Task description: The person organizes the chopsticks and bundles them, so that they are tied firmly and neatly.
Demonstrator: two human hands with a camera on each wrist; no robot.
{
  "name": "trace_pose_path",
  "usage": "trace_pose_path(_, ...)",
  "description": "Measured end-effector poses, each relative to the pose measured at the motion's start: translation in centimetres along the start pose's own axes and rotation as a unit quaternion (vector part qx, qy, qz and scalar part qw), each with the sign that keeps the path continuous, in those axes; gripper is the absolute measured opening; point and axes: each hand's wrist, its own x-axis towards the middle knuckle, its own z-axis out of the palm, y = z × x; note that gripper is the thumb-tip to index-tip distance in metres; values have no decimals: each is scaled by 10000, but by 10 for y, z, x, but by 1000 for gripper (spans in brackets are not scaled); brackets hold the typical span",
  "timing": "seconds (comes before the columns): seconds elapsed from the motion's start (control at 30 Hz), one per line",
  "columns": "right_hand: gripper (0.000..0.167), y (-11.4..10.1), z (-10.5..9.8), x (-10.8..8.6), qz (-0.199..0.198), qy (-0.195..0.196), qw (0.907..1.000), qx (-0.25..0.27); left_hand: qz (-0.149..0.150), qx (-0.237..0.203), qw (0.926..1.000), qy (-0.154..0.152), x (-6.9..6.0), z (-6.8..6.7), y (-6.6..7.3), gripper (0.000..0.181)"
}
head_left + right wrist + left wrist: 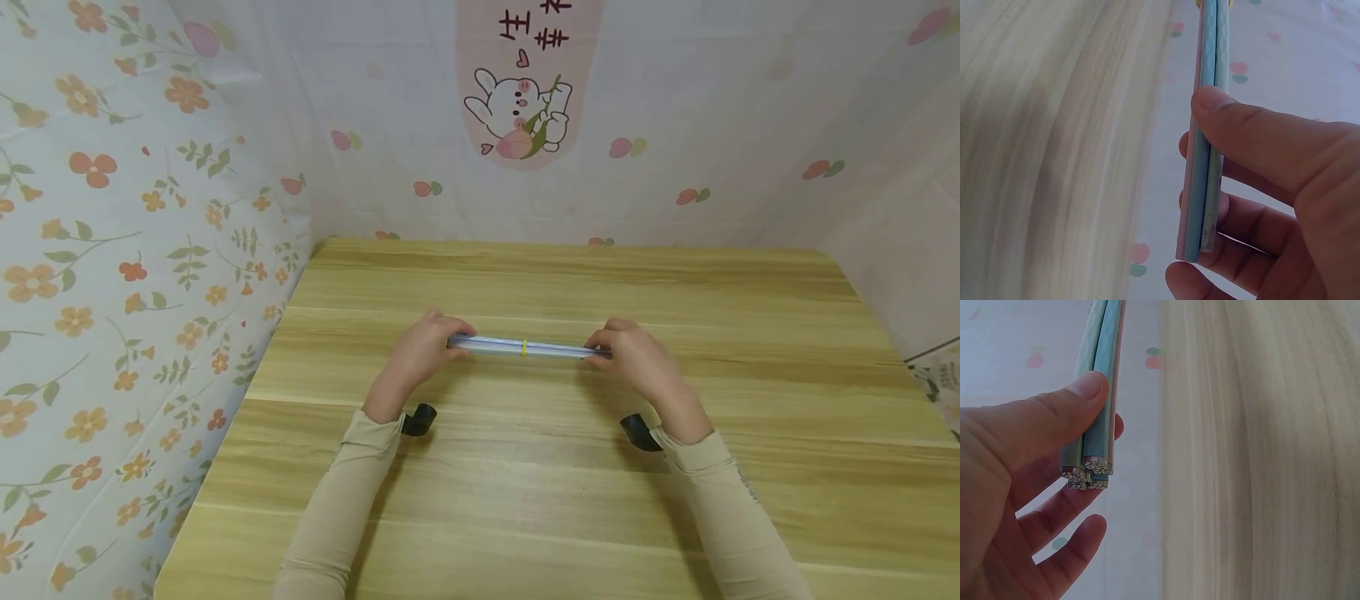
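A bundle of pastel chopsticks [495, 344], bound by a yellow band [524, 348] round its middle, is held level above the table. My left hand [422, 357] pinches its left end between thumb and fingers. At the opposite end, my right hand [639, 358] grips it in the same way. Blue-green chopsticks [1105, 362] with silvery patterned ends show in the left wrist view, the lower fingers spread below them. Pink, blue and pale green chopsticks [1199, 187] lie side by side under the right thumb in the right wrist view.
The wood-grain table [510, 500] spreads beneath both hands. A white printed curtain [375, 108] with a rabbit picture hangs behind its far edge, and a floral curtain [112, 333] hangs along the left. Black pieces [422, 419] stick out by each wrist.
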Motion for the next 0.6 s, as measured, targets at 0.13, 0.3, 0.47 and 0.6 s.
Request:
trace_pose_path(0.13, 14, 0, 3, 0, -13, 39, 10000, 57, 19, 50, 10000, 33, -1, 2, -1, 30)
trace_pose_path(0.3, 16, 2, 7, -1, -28, 88, 9999, 61, 125, 115, 9998, 60, -1, 4, -1, 29)
trace_pose_path(0.47, 17, 4, 10, -1, 59, -5, 9999, 92, 183, 197, 9996, 78, -2, 7, -2, 29)
trace_pose_path(0.6, 17, 5, 13, -1, 54, 11, 10000, 69, 240, 227, 9994, 105, -2, 11, -3, 28)
